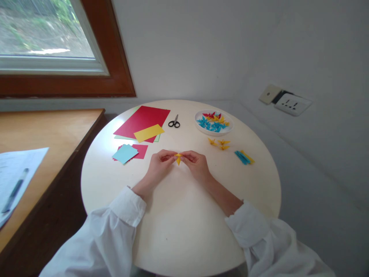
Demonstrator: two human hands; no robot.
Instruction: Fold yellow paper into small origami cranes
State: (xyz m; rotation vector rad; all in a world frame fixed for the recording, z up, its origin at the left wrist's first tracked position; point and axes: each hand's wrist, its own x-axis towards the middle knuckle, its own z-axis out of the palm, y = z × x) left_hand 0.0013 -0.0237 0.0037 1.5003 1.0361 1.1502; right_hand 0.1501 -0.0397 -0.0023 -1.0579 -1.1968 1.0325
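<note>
Between my two hands, over the middle of the round white table (184, 223), is a small folded yellow paper crane (178, 159). My left hand (162, 161) pinches its left side with thumb and forefinger. On the other side, my right hand (196, 163) grips it in the same way, fingers curled. One pointed end of the crane faces down toward me. Several finished yellow cranes (223, 144) stand on the table beyond my right hand. A white dish (216, 133) behind them holds blue, yellow and red cranes.
Black-handled scissors (174, 123) lie behind my hands. To the left are a large red sheet (141, 121), a yellow strip (149, 133) and small blue squares (125, 154). Blue and yellow folded strips (242, 157) lie right. A wooden desk (57, 127) bears a paper and pen (15, 190).
</note>
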